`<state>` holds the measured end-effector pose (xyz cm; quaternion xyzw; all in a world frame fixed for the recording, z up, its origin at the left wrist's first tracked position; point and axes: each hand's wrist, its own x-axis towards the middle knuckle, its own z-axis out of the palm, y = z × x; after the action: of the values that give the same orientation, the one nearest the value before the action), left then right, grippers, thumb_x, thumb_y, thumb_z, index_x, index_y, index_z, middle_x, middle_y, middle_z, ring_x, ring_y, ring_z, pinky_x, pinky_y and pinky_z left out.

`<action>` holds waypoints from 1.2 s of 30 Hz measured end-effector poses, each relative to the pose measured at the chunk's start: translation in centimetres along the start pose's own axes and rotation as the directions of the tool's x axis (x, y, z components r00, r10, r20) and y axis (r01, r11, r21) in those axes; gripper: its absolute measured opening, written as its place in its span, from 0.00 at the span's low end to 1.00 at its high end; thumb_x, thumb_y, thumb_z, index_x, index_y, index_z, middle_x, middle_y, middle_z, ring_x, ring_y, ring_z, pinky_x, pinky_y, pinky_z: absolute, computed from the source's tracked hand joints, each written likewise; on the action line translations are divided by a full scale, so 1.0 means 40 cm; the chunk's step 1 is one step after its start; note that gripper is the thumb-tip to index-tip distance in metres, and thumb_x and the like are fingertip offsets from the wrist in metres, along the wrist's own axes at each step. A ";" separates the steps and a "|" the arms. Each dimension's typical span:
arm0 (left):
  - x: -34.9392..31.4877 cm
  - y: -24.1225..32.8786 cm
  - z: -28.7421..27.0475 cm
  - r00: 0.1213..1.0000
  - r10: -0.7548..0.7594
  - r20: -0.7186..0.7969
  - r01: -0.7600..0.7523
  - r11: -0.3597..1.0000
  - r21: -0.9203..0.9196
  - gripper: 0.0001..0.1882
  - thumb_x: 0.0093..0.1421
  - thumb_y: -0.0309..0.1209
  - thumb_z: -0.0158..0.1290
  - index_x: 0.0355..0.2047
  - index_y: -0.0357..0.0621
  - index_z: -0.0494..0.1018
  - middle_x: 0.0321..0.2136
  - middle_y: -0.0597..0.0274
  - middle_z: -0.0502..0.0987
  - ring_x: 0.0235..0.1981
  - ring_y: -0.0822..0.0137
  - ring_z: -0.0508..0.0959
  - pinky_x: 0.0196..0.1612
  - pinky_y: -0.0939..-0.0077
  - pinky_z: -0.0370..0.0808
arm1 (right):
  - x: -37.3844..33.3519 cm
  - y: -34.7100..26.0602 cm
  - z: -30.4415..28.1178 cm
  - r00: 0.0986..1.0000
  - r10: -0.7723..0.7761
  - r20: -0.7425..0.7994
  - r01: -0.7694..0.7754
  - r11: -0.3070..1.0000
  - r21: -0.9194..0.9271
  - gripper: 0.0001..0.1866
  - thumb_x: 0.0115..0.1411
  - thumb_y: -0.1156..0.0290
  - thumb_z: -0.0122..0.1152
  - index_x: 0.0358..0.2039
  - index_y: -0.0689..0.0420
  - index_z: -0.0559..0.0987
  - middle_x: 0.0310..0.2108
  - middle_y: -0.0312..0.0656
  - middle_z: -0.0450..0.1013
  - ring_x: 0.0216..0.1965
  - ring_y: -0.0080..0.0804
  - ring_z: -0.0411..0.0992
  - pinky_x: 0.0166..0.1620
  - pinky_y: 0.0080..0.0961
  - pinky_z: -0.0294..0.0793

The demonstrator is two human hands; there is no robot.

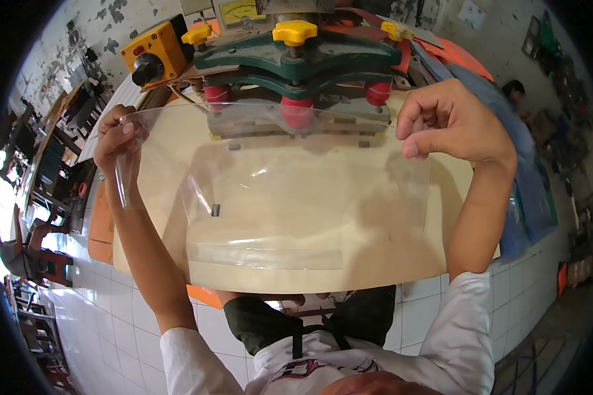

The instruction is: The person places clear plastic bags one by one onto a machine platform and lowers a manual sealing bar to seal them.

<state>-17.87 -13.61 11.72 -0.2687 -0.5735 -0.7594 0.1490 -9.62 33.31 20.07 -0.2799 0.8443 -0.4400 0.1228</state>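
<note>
A clear plastic sheet [290, 191] stretches between my two hands above a pale wooden tabletop [375, 276]. My left hand [116, 137] is closed on its upper left corner, with thumb and fingers pinched together. At the upper right corner my right hand [451, 125] is closed, its curled fingers and thumb at the sheet's edge. Just beyond the sheet stands a dark green press head [296, 56] with yellow knobs and red cylindrical feet [296, 112]. Small dark pieces, one of them a dark block [215, 210], show through the plastic.
A yellow control box [155, 56] with a black dial sits at the back left, next to a yellow-faced meter [240, 13]. Blue plastic sheeting [530, 197] lies along the right side, with orange material [464, 56] behind it. White tiles [99, 296] cover the floor.
</note>
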 end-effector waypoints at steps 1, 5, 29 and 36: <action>-0.001 -0.001 0.002 1.000 0.008 -0.006 -0.008 1.000 0.005 0.08 0.47 0.29 0.54 0.20 0.42 0.65 0.18 0.69 0.62 0.18 0.78 0.58 0.24 0.84 0.54 | 0.000 0.001 -0.001 1.000 0.000 0.001 0.000 1.000 0.000 0.05 0.54 0.78 0.68 0.30 0.64 0.79 0.24 0.36 0.78 0.23 0.16 0.74 0.27 0.13 0.71; -0.001 0.002 0.008 1.000 0.009 -0.004 -0.009 1.000 0.009 0.08 0.47 0.29 0.55 0.20 0.42 0.65 0.17 0.69 0.62 0.18 0.78 0.58 0.25 0.83 0.54 | 0.001 0.003 -0.004 1.000 0.000 0.003 0.000 1.000 0.015 0.06 0.53 0.78 0.69 0.30 0.63 0.79 0.24 0.36 0.78 0.23 0.16 0.75 0.27 0.12 0.71; -0.004 -0.043 0.102 0.982 -0.093 0.162 0.076 0.991 0.107 0.07 0.49 0.28 0.58 0.21 0.42 0.69 0.16 0.70 0.66 0.17 0.81 0.61 0.20 0.84 0.51 | -0.063 0.049 -0.115 0.975 0.097 -0.198 -0.105 0.994 -0.033 0.07 0.54 0.74 0.68 0.31 0.62 0.80 0.22 0.33 0.73 0.23 0.16 0.69 0.26 0.15 0.69; -0.003 -0.028 0.029 0.984 -0.149 0.102 0.131 0.978 0.164 0.09 0.50 0.31 0.56 0.22 0.46 0.65 0.17 0.73 0.61 0.17 0.79 0.58 0.22 0.80 0.52 | -0.041 0.019 -0.065 0.985 0.055 -0.163 -0.066 0.996 -0.064 0.06 0.60 0.70 0.65 0.33 0.58 0.79 0.25 0.28 0.73 0.25 0.11 0.68 0.26 0.12 0.68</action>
<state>-18.11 -12.16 11.00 -0.2579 -0.6565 -0.7040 0.0828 -9.77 36.36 20.91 -0.2217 0.8743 -0.4280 0.0576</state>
